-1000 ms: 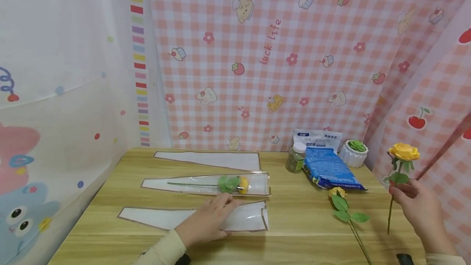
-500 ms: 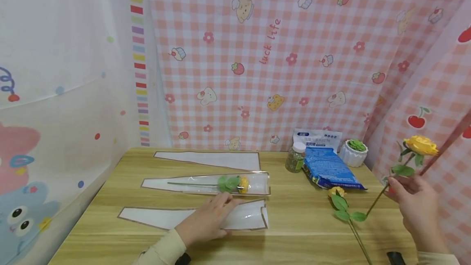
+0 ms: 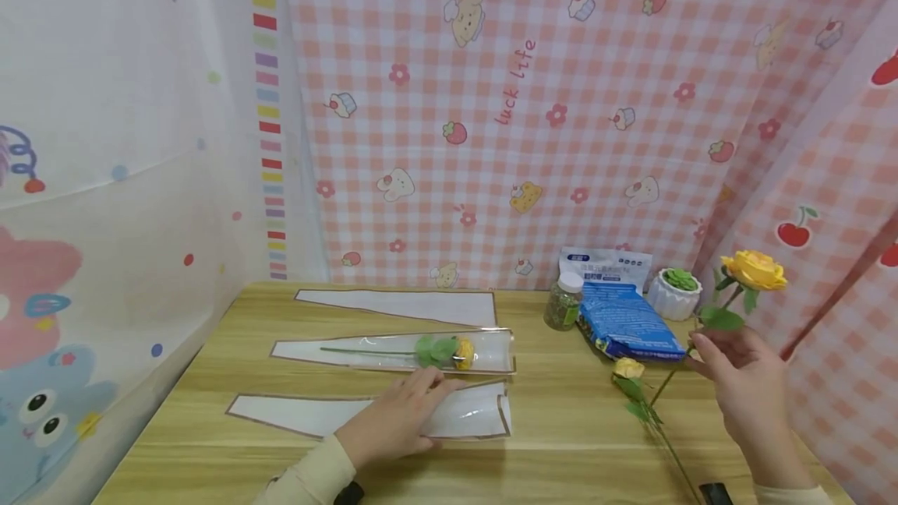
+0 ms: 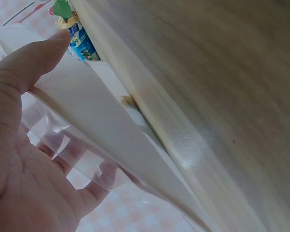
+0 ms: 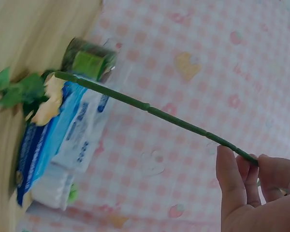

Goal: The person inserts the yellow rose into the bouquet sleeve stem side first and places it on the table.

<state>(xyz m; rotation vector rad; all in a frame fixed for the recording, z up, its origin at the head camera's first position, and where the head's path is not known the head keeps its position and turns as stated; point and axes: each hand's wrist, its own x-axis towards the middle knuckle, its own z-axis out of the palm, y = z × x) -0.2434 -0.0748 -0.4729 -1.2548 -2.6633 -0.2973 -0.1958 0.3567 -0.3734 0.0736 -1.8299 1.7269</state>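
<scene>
In the head view, my left hand [image 3: 400, 419] lies over the nearest clear-fronted flower sleeve [image 3: 298, 413]. The left wrist view has the thumb on the white backing [image 4: 94, 101] and the fingers on the clear film, with the sleeve's edge between them. My right hand [image 3: 751, 396] pinches the stem of a yellow rose [image 3: 756, 270], bloom up, above the table's right side. Its green stem [image 5: 147, 107] slants down to a paler yellow rose [image 3: 627, 369] lying on the table. Whether the two touch, I cannot tell. A further yellow rose [image 3: 442, 351] lies inside the middle sleeve [image 3: 302, 349].
A white sleeve [image 3: 421, 305] lies at the back of the wooden table [image 3: 561, 427]. At the back right stand a jar [image 3: 563, 306], a blue and white bag [image 3: 627, 326] and a potted succulent [image 3: 675, 292]. Patterned curtains [image 3: 421, 100] enclose the table.
My right hand has moved left with the rose, its stem tilting toward the table's middle. The paler rose has shifted slightly left and turned. My left hand has stayed in place.
</scene>
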